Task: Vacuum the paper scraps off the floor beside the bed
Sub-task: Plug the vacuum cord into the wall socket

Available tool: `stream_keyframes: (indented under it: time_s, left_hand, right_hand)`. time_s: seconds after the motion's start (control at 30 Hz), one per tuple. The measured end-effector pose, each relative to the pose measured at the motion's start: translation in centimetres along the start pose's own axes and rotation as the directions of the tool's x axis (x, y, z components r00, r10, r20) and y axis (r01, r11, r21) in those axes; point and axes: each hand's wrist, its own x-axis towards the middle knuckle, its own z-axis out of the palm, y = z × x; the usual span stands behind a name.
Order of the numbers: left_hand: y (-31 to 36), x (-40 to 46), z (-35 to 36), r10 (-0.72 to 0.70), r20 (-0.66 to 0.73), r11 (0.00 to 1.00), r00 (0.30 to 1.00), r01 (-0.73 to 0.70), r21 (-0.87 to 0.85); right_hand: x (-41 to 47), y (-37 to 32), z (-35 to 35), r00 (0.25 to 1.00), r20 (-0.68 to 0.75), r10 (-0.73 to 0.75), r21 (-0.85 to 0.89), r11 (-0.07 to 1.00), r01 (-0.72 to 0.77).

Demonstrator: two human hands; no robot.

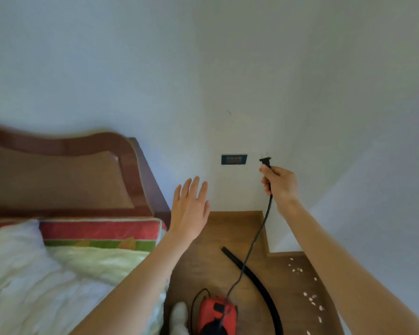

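both hands are up: my right hand (279, 183) has its fingers clamped on the plug (265, 161) near the wall socket (234, 159); my left hand (190, 206) has fingers apart, holding nothing.

The right hand (279, 183) is gripping a black power cord (257, 238) just below its plug (265, 161), holding the plug up near a dark wall socket (234, 159), slightly to the socket's right and apart from it. The left hand (190, 206) is hovering with straight, spread fingers, touching nothing. The cord is hanging down to a red vacuum cleaner (215, 315) sitting on the wooden floor (203, 267) near the bed (70, 238). A black hose (261, 286) is curving across the floor. White paper scraps (311, 298) are lying scattered at the right.
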Motion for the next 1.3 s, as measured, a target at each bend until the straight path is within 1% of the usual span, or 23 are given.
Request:
stream_keyframes:
  time_s: [0.13,0.23,0.33,0.47,0.63,0.77,0.93,1.1,1.2,1.3]
  left_hand:
    - [-3.2,6.7,4.0,0.081,0.036,0.997,0.996,-0.081,-0.010]
    - [-5.4,11.4,8.3,0.115,0.001,0.993,0.993,-0.115,-0.011]
    - [-6.6,15.0,13.1,0.122,-0.048,0.992,0.991,-0.123,-0.021]
    - [-7.2,19.3,18.5,0.119,-0.130,0.992,0.984,-0.124,-0.029]
    - [-7.3,23.6,23.7,0.139,-0.260,0.990,0.956,-0.143,0.002]
    - [-7.4,26.5,27.4,0.153,-0.339,0.988,0.928,-0.149,0.038]
    - [-7.8,28.3,30.3,0.181,-0.439,0.983,0.880,-0.147,0.110]
    - [-7.9,29.3,31.3,0.182,-0.540,0.982,0.821,-0.125,0.141]
    - [-8.1,29.9,31.8,0.191,-0.578,0.980,0.793,-0.118,0.162]
    - [-8.3,30.2,32.1,0.211,-0.604,0.975,0.768,-0.125,0.182]
  right_hand:
    - [5.2,3.5,4.9,0.995,-0.065,0.074,-0.066,0.995,-0.078]
    - [9.7,5.8,8.3,0.990,-0.102,0.098,-0.073,0.992,-0.105]
    - [14.3,8.2,11.0,0.983,-0.140,0.119,-0.074,0.989,-0.130]
    - [19.4,11.8,12.9,0.979,-0.159,0.127,-0.095,0.985,-0.143]
    - [23.2,16.7,14.1,0.980,-0.134,0.146,-0.125,0.979,-0.163]
    - [25.1,19.5,14.5,0.980,-0.101,0.172,-0.109,0.977,-0.183]
    - [26.7,21.0,15.4,0.977,-0.060,0.205,-0.045,0.977,-0.207]
    - [28.0,20.9,16.1,0.972,-0.044,0.229,-0.012,0.973,-0.230]
    - [28.1,21.3,16.0,0.964,-0.048,0.263,0.016,0.965,-0.263]
    - [28.2,21.5,16.0,0.962,-0.021,0.272,0.046,0.961,-0.271]
